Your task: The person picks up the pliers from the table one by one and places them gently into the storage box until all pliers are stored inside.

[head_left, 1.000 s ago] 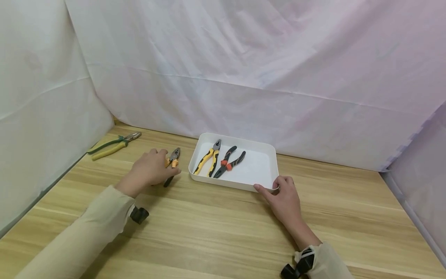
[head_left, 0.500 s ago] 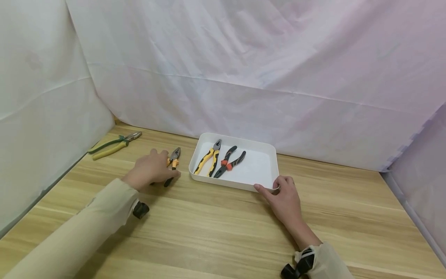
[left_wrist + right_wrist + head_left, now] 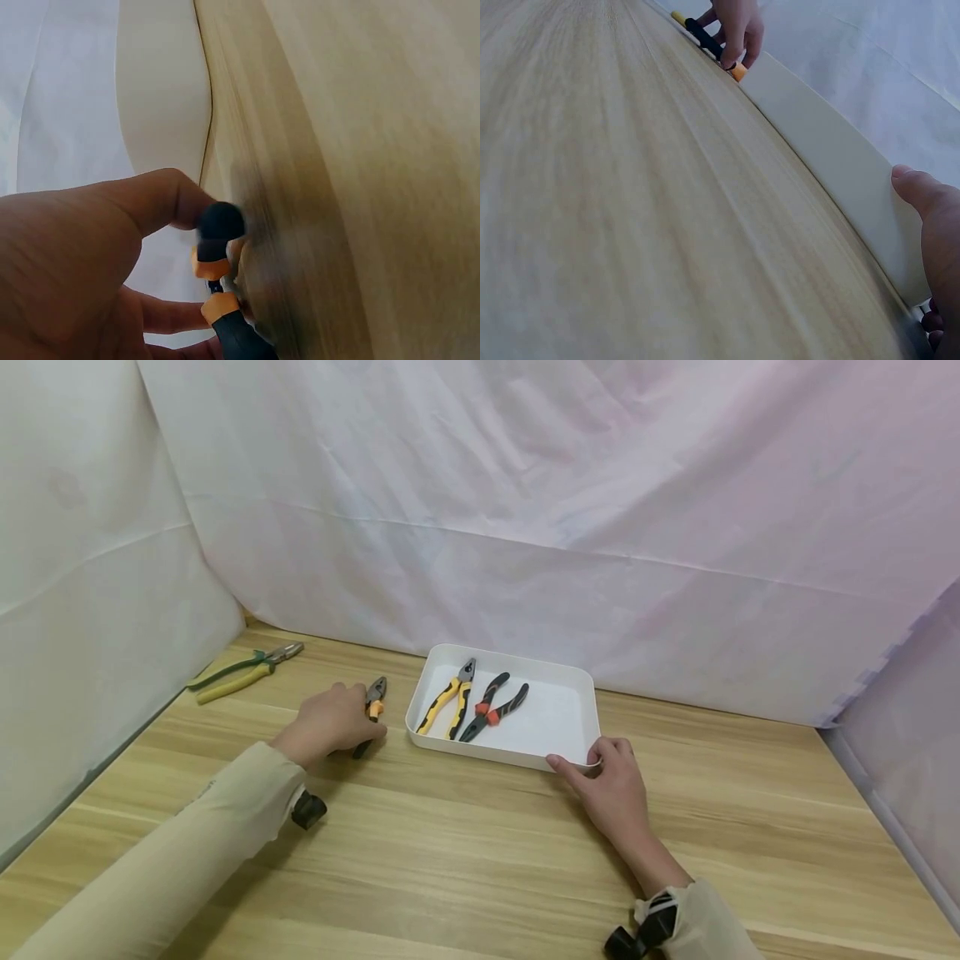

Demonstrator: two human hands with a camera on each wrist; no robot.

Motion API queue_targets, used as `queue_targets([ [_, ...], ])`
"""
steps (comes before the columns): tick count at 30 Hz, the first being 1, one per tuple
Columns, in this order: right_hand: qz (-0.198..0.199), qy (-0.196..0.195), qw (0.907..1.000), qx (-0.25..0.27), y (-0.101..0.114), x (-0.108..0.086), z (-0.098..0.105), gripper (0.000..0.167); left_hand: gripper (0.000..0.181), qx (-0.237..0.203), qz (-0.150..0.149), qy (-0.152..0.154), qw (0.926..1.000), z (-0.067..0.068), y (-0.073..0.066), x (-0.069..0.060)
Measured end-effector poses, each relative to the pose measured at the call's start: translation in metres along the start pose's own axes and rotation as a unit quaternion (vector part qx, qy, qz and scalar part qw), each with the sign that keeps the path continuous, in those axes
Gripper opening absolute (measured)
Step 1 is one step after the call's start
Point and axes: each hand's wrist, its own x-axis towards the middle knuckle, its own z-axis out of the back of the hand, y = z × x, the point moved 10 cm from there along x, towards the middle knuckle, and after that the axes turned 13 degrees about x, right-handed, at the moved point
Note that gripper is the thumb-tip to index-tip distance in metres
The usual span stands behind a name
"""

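Head view: the white tray (image 3: 558,714) is already holding yellow-black pliers (image 3: 460,682) and red-black pliers (image 3: 492,718), green-yellow pliers (image 3: 266,669) waiting far left; left wrist: left hand (image 3: 82,240) pinching orange-black pliers (image 3: 219,306) outside it; right wrist: right hand (image 3: 939,225) gripping the tray's corner.

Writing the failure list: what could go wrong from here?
Left grip holds the orange-and-black pliers by the handles; they might swing if lifted.
The tray stands beside them; its wall could catch a low carry.
Yellow-and-black pliers and red-and-black pliers lie toward the tray's left side, so a third pair set there could overlap.
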Motion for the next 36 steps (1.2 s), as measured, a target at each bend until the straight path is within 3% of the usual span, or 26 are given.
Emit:
queue_targets([
  [7,0.003,-0.001,1.0000,0.000,0.000,0.000,0.000,0.058,0.039,-0.058,0.009,0.008,0.9983,-0.002,0.008,0.006],
  [14,0.003,-0.002,1.0000,0.001,0.001,0.000,0.001,0.058,0.030,-0.091,0.003,-0.007,0.9958,0.005,0.010,0.006],
  [24,-0.001,0.001,1.0000,0.005,0.002,-0.001,0.000,0.058,0.027,-0.134,-0.004,-0.057,0.9893,0.032,0.009,-0.003],
  [28,-0.001,0.000,1.0000,0.002,0.002,0.000,0.000,0.058,0.034,-0.149,0.003,-0.074,0.9861,0.041,0.006,-0.006],
  [36,-0.002,0.003,1.0000,0.001,0.000,0.000,-0.001,0.059,0.074,-0.151,0.001,-0.103,0.9832,0.058,-0.007,-0.010],
])
